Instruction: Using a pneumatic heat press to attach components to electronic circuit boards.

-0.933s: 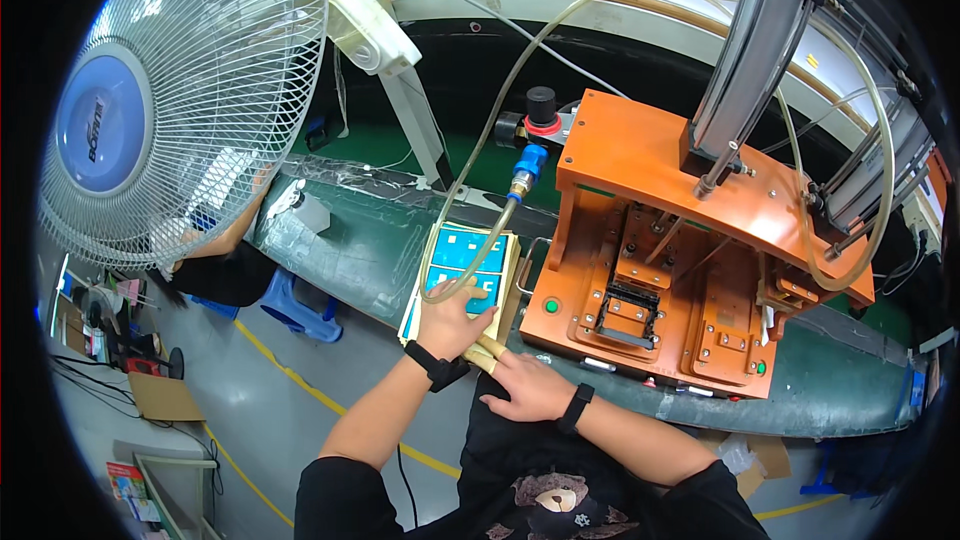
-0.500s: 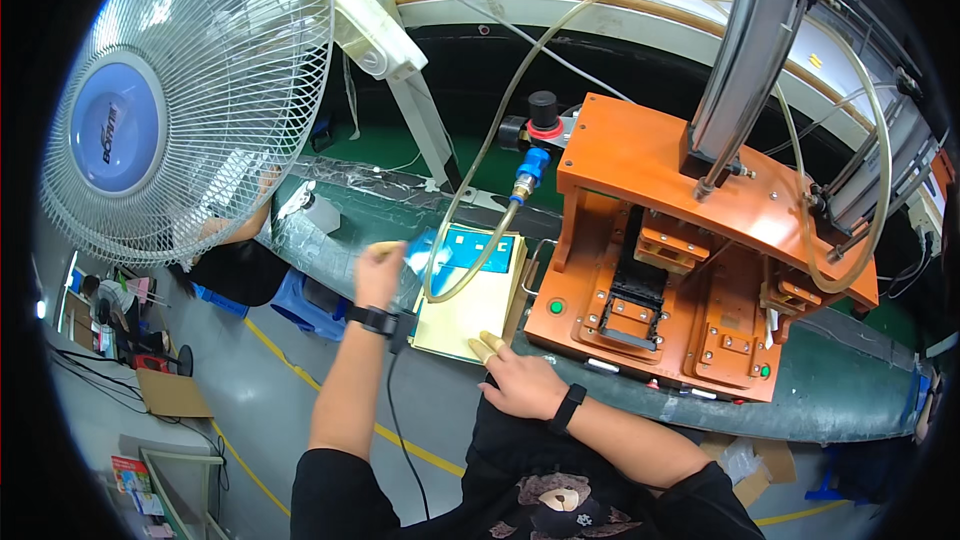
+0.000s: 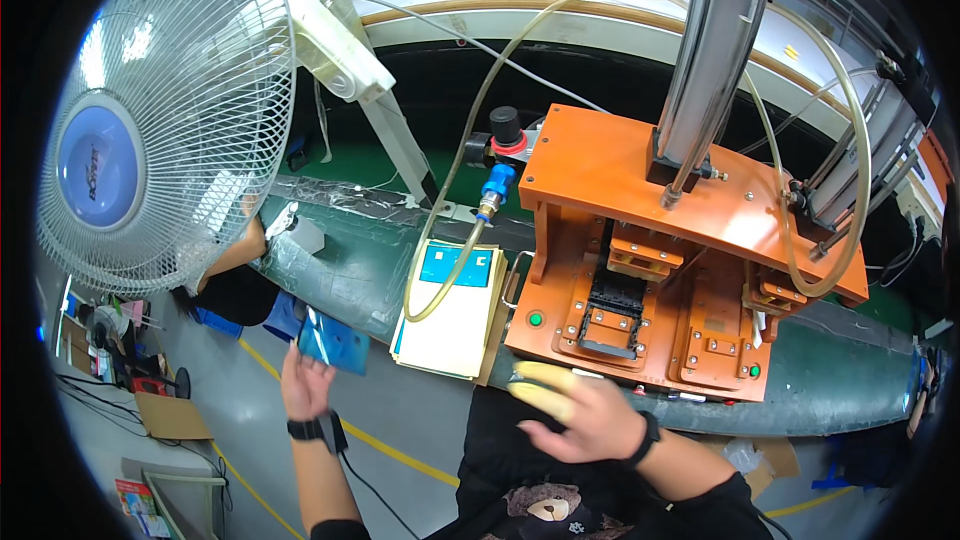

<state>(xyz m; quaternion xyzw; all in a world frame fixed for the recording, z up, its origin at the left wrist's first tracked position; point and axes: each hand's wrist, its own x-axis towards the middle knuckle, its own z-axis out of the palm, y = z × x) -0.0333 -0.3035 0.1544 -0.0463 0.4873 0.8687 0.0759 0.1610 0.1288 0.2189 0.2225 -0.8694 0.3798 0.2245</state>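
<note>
My left hand (image 3: pixel 306 380) is out to the left of the bench, its fingers gripping the edge of a glossy, semi-transparent blue sheet (image 3: pixel 337 342). A stack of pale yellow sheets (image 3: pixel 440 335) lies on the bench between my hands, with a blue piece bearing small pale marks (image 3: pixel 440 265) on its far end. My right hand (image 3: pixel 590 420), wearing yellow finger covers, hovers in front of the orange press (image 3: pixel 535 335). Its fingers are stretched out and apart, holding nothing.
A clear hose (image 3: pixel 412 285) loops down over the stack from a blue fitting (image 3: pixel 497 180). At the left stands a large fan (image 3: pixel 165 140). Another person's arm (image 3: pixel 238 248) rests at the bench behind it. A white bottle (image 3: pixel 300 233) stands on the green bench (image 3: pixel 350 275).
My left hand has swung left and toward me, off the stack, with the blue sheet. My right hand has lifted from the stack and moved right, its fingers spreading. The head view has shifted slightly.
</note>
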